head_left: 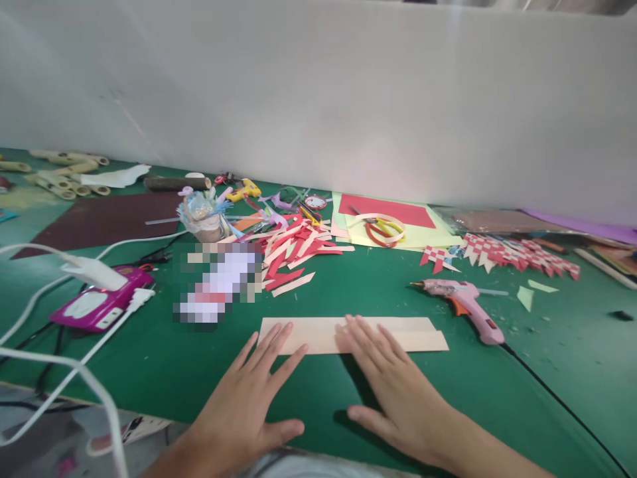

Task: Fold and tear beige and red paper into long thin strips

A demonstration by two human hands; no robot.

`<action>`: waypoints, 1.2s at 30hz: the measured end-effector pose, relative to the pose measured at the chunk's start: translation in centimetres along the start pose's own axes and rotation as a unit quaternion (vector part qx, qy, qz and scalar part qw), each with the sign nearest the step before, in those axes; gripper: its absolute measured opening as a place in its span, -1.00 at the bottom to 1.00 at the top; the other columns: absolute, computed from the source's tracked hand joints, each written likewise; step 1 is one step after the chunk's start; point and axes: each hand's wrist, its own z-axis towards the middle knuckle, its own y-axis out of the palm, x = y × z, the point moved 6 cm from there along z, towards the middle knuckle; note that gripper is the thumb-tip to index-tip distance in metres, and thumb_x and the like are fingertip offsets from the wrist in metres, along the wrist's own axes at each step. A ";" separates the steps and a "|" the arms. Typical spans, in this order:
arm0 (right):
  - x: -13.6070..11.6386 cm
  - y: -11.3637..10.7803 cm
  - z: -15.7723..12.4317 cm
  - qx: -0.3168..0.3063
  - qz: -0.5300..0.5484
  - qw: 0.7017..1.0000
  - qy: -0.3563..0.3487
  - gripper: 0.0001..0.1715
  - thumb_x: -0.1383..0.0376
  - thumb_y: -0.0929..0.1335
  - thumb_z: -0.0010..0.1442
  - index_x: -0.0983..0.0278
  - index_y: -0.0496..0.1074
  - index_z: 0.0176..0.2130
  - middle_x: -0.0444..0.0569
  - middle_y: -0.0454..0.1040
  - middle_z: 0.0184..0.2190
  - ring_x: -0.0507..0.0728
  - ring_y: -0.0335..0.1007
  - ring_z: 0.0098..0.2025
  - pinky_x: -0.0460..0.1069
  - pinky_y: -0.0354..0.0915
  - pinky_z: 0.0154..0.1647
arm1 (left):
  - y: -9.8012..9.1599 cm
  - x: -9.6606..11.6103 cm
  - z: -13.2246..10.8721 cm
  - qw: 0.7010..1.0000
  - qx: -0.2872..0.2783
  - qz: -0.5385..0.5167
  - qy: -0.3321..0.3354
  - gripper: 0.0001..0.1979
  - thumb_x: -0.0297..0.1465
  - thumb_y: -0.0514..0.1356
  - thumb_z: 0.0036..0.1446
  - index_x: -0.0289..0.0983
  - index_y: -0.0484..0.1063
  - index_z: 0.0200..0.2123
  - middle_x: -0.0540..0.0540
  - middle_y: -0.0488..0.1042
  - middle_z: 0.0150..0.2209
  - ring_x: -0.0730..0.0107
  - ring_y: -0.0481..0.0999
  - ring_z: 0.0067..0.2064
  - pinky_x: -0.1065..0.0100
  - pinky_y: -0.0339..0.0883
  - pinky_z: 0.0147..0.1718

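A long, cream-coloured strip of folded paper [318, 335] lies crosswise on the green table in front of me. Its right end shows two layers, slightly offset. My left hand [253, 388] rests with spread fingers on the strip's left end. Flat on the middle of the paper are the fingertips of my right hand [393, 385], its thumb held apart over the table. Neither hand grips anything. To the right of the strip lies a pink hot glue gun [465, 299], its nozzle pointing left.
Red and cream paper strips [298, 249] are heaped behind the paper. Scissors [383, 232] lie on coloured sheets [428, 236]. Red-checked woven paper pieces [517, 255] sit at the right. A purple power strip [104, 302] with white cables is on the left, near a blurred-out rectangular object [219, 285].
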 end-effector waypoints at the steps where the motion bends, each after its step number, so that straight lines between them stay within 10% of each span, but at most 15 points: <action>1: -0.7 0.1 0.9 -0.005 0.018 1.000 -0.017 -0.08 -0.08 0.14 0.18 0.34 -0.27 0.30 0.08 -0.24 0.30 0.24 -0.33 0.31 0.20 -0.14 0.25 | 0.0 0.3 0.4 1.000 0.004 -0.002 -0.001 -0.17 0.12 -0.05 0.03 -0.12 -0.21 0.27 -0.27 -0.13 0.28 -0.09 -0.02 0.25 -0.01 0.04 0.07; 7: -1.3 1.0 3.0 -0.046 0.066 0.996 -0.047 -0.08 -0.11 0.11 0.18 0.36 -0.23 0.29 0.06 -0.26 0.30 0.17 -0.38 0.32 0.16 -0.23 0.28 | -0.1 0.9 1.1 1.000 0.027 0.008 0.004 -0.16 0.12 -0.04 0.04 -0.23 -0.11 0.27 -0.35 -0.08 0.26 -0.13 -0.04 0.24 0.00 0.10 0.05; 22: 7.6 -0.2 -7.5 0.022 -0.075 0.992 0.094 -0.12 0.08 0.19 0.20 0.25 -0.38 0.30 0.04 -0.09 0.28 0.20 -0.12 0.27 0.17 0.05 0.17 | -0.6 -1.2 -1.5 0.997 0.043 0.066 0.022 -0.20 -0.01 0.00 0.11 -0.28 -0.22 0.28 -0.11 0.10 0.23 0.24 0.13 0.21 0.31 0.00 0.12; 36: 8.0 -0.7 -8.5 0.026 -0.110 0.986 0.122 -0.12 0.08 0.19 0.20 0.23 -0.37 0.30 0.04 -0.03 0.26 0.21 -0.04 0.25 0.19 0.08 0.14 | -1.6 -2.3 -3.4 0.995 0.084 0.039 -0.021 -0.22 -0.07 0.05 0.09 -0.18 -0.20 0.28 -0.06 0.27 0.14 0.25 0.30 0.11 0.34 0.11 0.05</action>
